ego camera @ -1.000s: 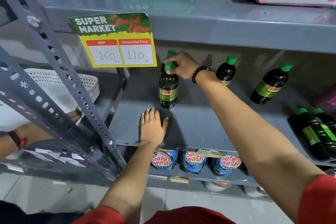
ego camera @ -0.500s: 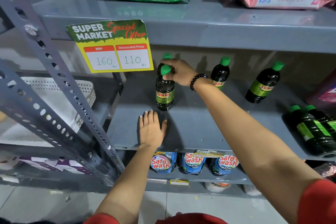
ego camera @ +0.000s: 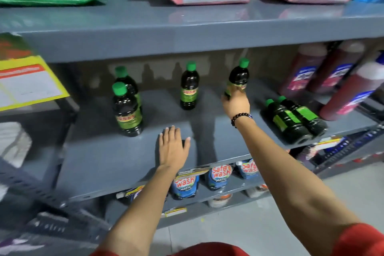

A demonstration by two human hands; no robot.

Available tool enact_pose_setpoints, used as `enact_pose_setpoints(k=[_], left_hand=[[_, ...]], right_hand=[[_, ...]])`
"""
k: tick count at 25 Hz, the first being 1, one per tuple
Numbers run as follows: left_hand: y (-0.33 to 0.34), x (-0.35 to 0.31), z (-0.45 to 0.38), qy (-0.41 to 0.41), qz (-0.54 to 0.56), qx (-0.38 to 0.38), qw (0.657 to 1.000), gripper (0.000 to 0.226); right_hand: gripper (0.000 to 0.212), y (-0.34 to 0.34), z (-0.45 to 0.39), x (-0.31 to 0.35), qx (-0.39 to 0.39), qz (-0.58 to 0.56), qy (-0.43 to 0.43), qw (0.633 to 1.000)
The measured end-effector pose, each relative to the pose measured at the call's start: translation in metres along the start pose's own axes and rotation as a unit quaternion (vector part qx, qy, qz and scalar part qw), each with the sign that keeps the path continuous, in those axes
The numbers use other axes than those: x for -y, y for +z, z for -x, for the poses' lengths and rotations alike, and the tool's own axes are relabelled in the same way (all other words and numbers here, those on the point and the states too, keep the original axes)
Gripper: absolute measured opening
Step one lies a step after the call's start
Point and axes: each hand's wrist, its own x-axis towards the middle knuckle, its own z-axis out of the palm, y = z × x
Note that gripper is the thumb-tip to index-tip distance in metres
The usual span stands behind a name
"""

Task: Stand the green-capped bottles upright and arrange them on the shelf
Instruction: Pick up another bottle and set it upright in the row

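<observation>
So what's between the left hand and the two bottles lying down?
In the head view, the right forearm crosses between the left hand and the lying bottles; otherwise bare shelf.

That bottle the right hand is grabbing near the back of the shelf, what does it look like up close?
The held bottle is a dark, see-through plastic bottle of near-black liquid with a bright green screw cap and a green label around its lower half. It leans slightly right near the back of the grey shelf. The right hand wraps its lower body, covering the base, so whether it rests on the shelf cannot be told.
</observation>
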Motion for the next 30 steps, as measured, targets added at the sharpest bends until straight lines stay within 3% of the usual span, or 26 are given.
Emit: enact_pose_setpoints(k=[4, 10, 15, 19, 22, 25, 30], left_hand=[[0.014, -0.012, -0.011, -0.003, -0.035, 0.005, 0.999, 0.055], [0.017, -0.011, -0.012, -0.013, -0.058, 0.006, 0.998, 0.05], [0.012, -0.013, -0.01, -0.02, -0.05, 0.007, 0.999, 0.048], [0.009, -0.015, -0.008, -0.013, -0.043, 0.009, 0.999, 0.049], [0.005, -0.015, -0.005, -0.028, -0.025, -0.012, 0.999, 0.053], [0.0, -0.012, -0.001, -0.052, -0.015, -0.04, 0.998, 0.061], [-0.005, -0.003, 0.005, -0.09, -0.023, -0.043, 0.995, 0.055]], right_hand=[[0.043, -0.012, -0.01, -0.1, -0.044, 0.234, 0.133, 0.962], [0.041, -0.022, -0.027, -0.157, -0.06, 0.262, 0.175, 0.947], [0.043, -0.033, -0.032, -0.147, -0.033, 0.273, 0.184, 0.944], [0.059, -0.054, -0.027, -0.104, 0.073, 0.183, 0.182, 0.963], [0.045, -0.065, -0.027, -0.053, 0.156, 0.068, 0.105, 0.98], [0.039, -0.049, -0.024, -0.005, 0.176, -0.032, 0.016, 0.984], [0.063, -0.004, -0.012, 0.045, 0.188, -0.116, -0.017, 0.975]])
